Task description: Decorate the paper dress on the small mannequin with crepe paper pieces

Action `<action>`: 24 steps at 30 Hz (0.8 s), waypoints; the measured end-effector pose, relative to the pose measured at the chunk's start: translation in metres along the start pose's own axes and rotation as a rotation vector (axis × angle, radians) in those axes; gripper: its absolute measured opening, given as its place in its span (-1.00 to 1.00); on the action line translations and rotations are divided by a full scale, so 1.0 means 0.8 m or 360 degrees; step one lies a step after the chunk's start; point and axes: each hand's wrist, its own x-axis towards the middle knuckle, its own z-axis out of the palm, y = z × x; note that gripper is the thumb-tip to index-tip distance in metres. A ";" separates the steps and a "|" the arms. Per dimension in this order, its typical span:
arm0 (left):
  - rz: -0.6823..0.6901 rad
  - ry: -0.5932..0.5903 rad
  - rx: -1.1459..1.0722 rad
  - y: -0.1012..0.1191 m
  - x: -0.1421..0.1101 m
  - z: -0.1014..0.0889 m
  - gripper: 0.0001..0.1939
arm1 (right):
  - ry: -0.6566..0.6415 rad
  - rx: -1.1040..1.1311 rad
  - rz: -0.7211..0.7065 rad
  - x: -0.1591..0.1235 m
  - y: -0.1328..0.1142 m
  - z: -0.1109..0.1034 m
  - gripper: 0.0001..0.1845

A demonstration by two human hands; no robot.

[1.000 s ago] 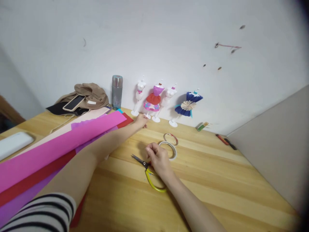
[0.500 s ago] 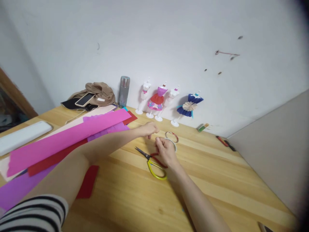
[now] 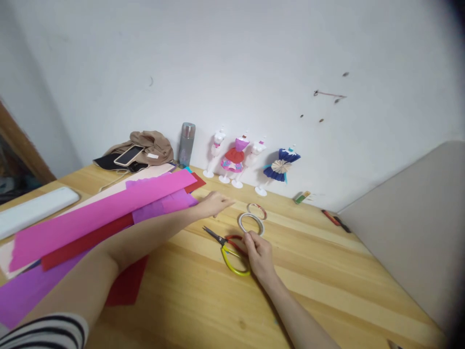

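My left hand (image 3: 211, 203) hovers over the table beyond the scissors, one finger pointing right and the others curled. What it pinches, if anything, is too small to make out. My right hand (image 3: 258, 249) is closed, thumb against the curled fingers, beside the scissors' red handle; anything in it is hidden. The scissors (image 3: 236, 273) lie on the table with blades apart, one handle yellow and one red. Just beyond my right hand lies a white tape roll (image 3: 250, 214), and behind it a thinner reddish roll (image 3: 264, 212).
Pink paper (image 3: 105, 206) lies over red and purple sheets at left, beside a white case (image 3: 36, 208). Along the wall stand a grey flask (image 3: 186, 145), several white mini dress forms, one in a blue dress (image 3: 281, 167), and a small green item (image 3: 301, 198). A phone (image 3: 129, 155) rests on brown cloth (image 3: 160, 145).
My hands have moved apart: the left shifted left, the right came down and nearer me, uncovering the white tape roll. The view has tilted slightly.
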 end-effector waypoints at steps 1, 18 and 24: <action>-0.0050 0.0003 0.0021 -0.006 0.003 -0.004 -0.46 | 0.0029 0.0002 0.0015 -0.002 0.002 0.002 -0.43; 0.0140 0.0115 -0.0368 -0.060 0.024 -0.034 -0.24 | -0.0068 -0.0006 -0.0081 0.000 0.007 0.004 -0.43; 0.0180 0.0083 -0.0297 -0.051 0.012 -0.018 -0.40 | -0.0131 -0.0007 -0.0140 -0.003 0.004 0.001 -0.50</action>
